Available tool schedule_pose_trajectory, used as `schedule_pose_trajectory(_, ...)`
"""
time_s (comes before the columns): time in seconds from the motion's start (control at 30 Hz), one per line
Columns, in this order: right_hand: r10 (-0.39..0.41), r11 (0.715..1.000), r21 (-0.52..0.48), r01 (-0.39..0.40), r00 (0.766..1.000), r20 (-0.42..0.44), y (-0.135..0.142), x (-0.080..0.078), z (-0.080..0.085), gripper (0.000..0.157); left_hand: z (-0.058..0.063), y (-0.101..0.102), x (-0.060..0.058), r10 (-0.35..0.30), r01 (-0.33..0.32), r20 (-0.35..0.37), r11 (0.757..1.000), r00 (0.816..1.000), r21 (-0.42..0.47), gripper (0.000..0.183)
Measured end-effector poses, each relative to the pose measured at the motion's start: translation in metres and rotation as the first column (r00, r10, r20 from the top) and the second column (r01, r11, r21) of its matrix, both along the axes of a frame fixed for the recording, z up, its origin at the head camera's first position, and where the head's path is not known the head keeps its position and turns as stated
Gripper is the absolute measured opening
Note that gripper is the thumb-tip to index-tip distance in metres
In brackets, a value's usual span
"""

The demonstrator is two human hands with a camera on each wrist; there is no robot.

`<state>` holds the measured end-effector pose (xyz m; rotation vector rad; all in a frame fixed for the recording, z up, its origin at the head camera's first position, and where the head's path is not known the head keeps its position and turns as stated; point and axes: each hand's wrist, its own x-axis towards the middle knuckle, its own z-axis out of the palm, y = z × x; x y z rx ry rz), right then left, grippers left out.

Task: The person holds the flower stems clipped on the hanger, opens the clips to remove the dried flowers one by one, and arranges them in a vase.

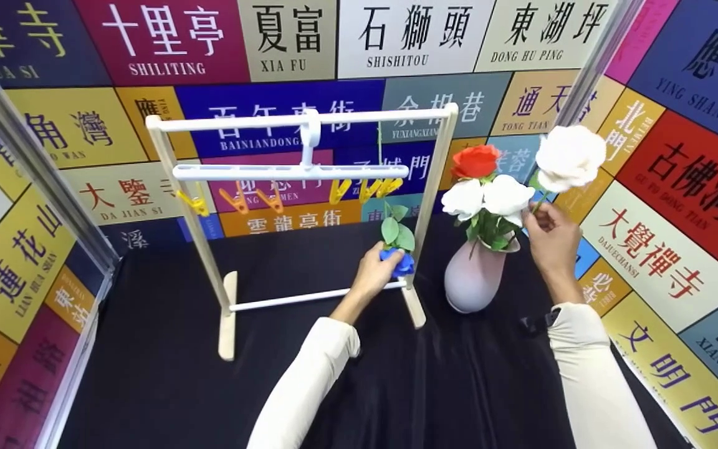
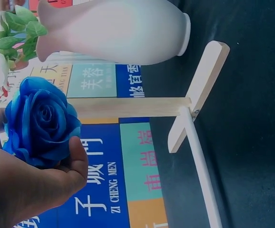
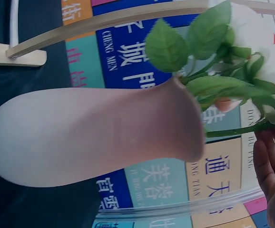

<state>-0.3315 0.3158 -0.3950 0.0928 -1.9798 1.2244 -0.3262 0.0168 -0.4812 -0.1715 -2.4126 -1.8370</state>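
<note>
My left hand (image 1: pixel 374 271) holds a blue rose (image 2: pixel 44 118) by its bloom, thumb and fingers against the petals. The bloom points down; its green leaves (image 1: pixel 397 231) rise toward yellow clips (image 1: pixel 387 187) on a white hanger (image 1: pixel 290 171). Whether a clip grips the stem is hard to tell. With my right hand (image 1: pixel 552 240) I pinch the green stem (image 3: pixel 237 131) of a white rose (image 1: pixel 571 158), upright beside the vase (image 1: pixel 472 277). The stem's lower end meets the vase's mouth, partly hidden by the rim. A red rose (image 1: pixel 476 161) and two white roses (image 1: pixel 507 198) stand in the vase.
The hanger hooks over a wooden rack (image 1: pixel 203 243) left of the vase. Orange and yellow clips (image 1: pixel 234 196) hang along it. A black cloth (image 1: pixel 166 386) covers the table. Panels with printed place names (image 1: pixel 290 118) and clear edge posts (image 1: pixel 583 81) surround it.
</note>
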Motion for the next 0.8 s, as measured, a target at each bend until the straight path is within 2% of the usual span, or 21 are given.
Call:
schedule_pose_trajectory(0.13, -0.072, 0.992, 0.11, 0.064, 0.995, 0.073, 0.002, 0.001, -0.012, 0.018, 0.0, 0.0, 0.002, -0.017, 0.017, 0.003, 1.0, 1.0, 0.017, 0.023)
schedule_pose_trajectory(0.27, -0.12, 0.973, 0.211, 0.091, 0.984, 0.131, 0.004, 0.001, -0.019, 0.026, 0.0, 0.0, 0.004, -0.023, 0.023, -0.004, 1.0, 1.0, 0.009, 0.021)
schedule_pose_trajectory(0.43, -0.137, 0.95, 0.305, 0.07, 0.97, 0.203, 0.005, 0.001, -0.023, 0.021, 0.001, -0.001, 0.004, -0.024, 0.024, -0.003, 1.0, 1.0, 0.0, 0.021)
schedule_pose_trajectory(0.67, -0.132, 0.918, 0.396, 0.028, 0.962, 0.239, 0.006, -0.001, -0.023, 0.016, 0.001, -0.003, 0.006, -0.034, 0.034, -0.009, 0.999, 0.999, 0.017, 0.022)
schedule_pose_trajectory(0.8, -0.12, 0.905, 0.426, -0.012, 0.952, 0.281, 0.005, 0.0, -0.021, 0.026, 0.001, -0.005, 0.007, -0.023, 0.024, -0.004, 1.0, 1.0, 0.016, 0.023)
